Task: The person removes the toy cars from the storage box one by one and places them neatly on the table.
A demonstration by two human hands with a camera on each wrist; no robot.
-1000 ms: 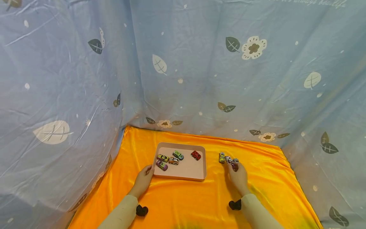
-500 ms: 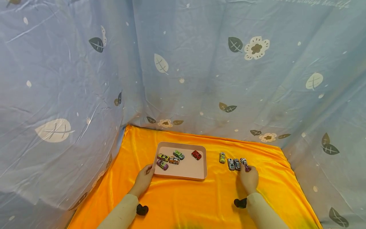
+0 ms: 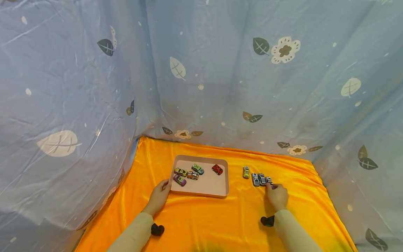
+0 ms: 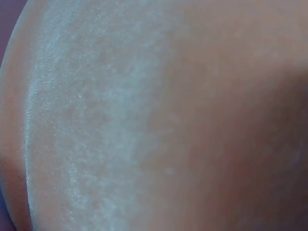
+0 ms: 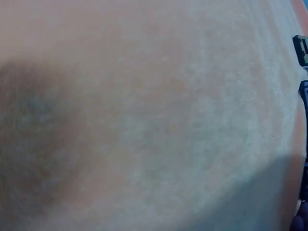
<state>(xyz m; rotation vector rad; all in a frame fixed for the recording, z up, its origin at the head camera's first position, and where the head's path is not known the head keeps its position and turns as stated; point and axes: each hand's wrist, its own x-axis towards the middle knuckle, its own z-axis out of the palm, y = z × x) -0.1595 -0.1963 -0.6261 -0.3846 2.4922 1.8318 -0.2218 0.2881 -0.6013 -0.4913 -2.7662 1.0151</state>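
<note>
My left hand [image 3: 158,198] grips the left rim of a shallow pink tray [image 3: 206,191] in the head view. On the right, my right hand [image 3: 278,196] pinches the near end of a purple-and-white toy car [image 3: 269,180] at the end of a short row. Left of that car stand a dark-and-white toy car [image 3: 262,179] and a silver-white one [image 3: 255,180], side by side. A yellow toy car [image 3: 246,172] is farther left and a little farther back. Skin fills most of both wrist views.
Inside the tray, yellow [image 3: 181,172], purple [image 3: 179,180], orange [image 3: 193,175] and green [image 3: 197,169] toy cars cluster at the left. A red one [image 3: 217,169] is at the right. An orange cloth [image 3: 214,224] covers the table; blue patterned curtains [image 3: 214,105] hang around it.
My right hand moved right with the purple-and-white car, past two others, then shifted it slightly closer to them. My left hand stayed at the tray rim.
</note>
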